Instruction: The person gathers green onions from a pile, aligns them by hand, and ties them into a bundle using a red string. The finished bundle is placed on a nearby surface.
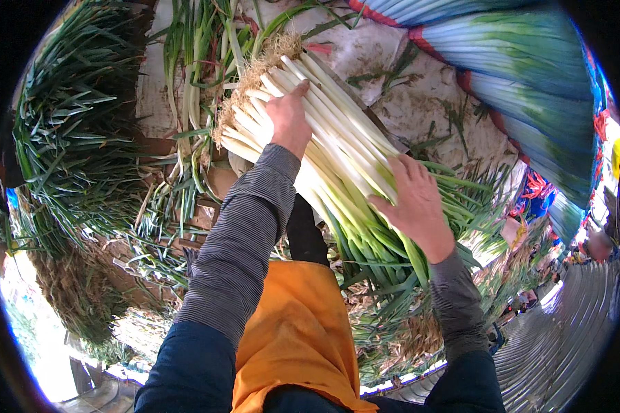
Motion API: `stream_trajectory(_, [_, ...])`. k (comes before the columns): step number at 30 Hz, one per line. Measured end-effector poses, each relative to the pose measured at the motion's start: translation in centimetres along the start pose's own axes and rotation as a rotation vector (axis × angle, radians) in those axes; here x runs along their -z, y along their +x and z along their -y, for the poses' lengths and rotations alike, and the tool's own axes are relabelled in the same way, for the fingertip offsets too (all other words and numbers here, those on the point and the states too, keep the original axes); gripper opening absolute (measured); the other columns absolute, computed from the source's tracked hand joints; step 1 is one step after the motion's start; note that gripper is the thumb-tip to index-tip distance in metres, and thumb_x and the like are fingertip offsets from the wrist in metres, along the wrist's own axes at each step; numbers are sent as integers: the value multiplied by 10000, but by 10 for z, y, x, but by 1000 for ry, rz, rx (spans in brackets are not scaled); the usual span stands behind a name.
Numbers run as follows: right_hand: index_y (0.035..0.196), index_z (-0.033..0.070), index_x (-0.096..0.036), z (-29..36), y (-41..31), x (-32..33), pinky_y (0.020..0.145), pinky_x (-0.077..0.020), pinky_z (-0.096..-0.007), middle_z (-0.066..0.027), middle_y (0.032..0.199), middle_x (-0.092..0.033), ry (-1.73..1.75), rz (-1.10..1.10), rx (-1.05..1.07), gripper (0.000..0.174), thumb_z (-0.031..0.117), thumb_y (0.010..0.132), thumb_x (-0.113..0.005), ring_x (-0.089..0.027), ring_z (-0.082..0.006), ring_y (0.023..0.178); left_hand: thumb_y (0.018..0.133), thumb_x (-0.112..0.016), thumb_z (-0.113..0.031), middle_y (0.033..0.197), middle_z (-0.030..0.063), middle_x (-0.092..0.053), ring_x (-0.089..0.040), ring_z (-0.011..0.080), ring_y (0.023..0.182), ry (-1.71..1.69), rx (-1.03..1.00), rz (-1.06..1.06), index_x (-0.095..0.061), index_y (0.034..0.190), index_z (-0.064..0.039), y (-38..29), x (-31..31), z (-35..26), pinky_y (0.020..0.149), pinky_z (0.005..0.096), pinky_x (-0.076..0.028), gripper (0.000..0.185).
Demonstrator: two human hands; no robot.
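Note:
A thick bundle of long green onions lies slantwise before me, its stringy roots at the upper left. The white stalks run down to green leaves at the lower right. Near the root end, my left hand lies over the stalks with its fingers curled in among them; one digit points up along the bundle and the rest are largely hidden. Farther down, where white turns green, my right hand rests on the bundle's far side. Its thumb is apart from the fingers; how firmly it holds is unclear.
Loose green onions lie beyond the roots. A large heap of green leaves stands at left. Big white-and-green bundles with red edges are stacked upper right. Leaf scraps litter a dirty white sheet. An orange apron covers my lap.

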State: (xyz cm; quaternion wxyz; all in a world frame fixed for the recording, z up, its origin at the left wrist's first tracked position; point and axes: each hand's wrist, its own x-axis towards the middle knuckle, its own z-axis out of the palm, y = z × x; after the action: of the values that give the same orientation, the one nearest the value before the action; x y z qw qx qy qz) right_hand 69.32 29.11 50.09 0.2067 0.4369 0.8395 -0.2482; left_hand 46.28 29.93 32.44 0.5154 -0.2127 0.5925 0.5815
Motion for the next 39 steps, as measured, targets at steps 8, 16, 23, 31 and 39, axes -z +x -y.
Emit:
stream_trajectory(8, [1508, 62, -350, 9, -13, -43, 1078, -376, -518, -208, 1449, -425, -138, 31, -130, 851, 181, 782, -777, -463, -401, 1289, 817, -792, -6, 1151, 195, -649, -657, 319, 998, 12, -27, -74, -546, 1229, 73, -4, -6, -1, 850, 450, -579, 486])
stream_trajectory(16, [1504, 46, -352, -5, -12, -75, 1112, -346, -523, -212, 1474, -417, -171, -98, -70, 771, 283, 876, -733, -433, -388, 1335, 936, -706, -99, 1179, 142, -652, -657, 268, 1033, 13, 92, 9, -548, 1253, 40, 3, 7, 0, 875, 406, -580, 381])
stream_trajectory(23, [1532, 53, -305, -7, -14, -76, 1083, -352, -503, -192, 1468, -432, -146, -100, -73, 867, 155, 805, -768, -458, -374, 1295, 1019, -607, -222, 1186, 109, -635, -622, 230, 1106, -125, 100, 272, -537, 1256, 15, -31, 4, -24, 970, 390, -519, 343])
stream_trajectory(31, [1536, 98, -288, -11, -13, -82, 1063, -370, -499, -182, 1429, -442, -161, -91, -89, 907, 147, 786, -797, -468, -367, 1278, 1039, -527, -377, 1587, 289, -290, -259, 355, 1503, 524, -372, 352, -171, 1573, 42, -96, 56, -8, 1219, 414, -230, 767])
stream_trajectory(39, [1537, 79, -308, -18, -9, -75, 1043, -389, -531, -211, 1439, -450, -132, -52, -71, 835, 174, 834, -749, -475, -410, 1273, 829, -698, -531, 1624, 132, -293, -196, 358, 1529, 1683, -1112, 690, -369, 1543, -130, -80, 110, 32, 1235, 588, -110, 883])
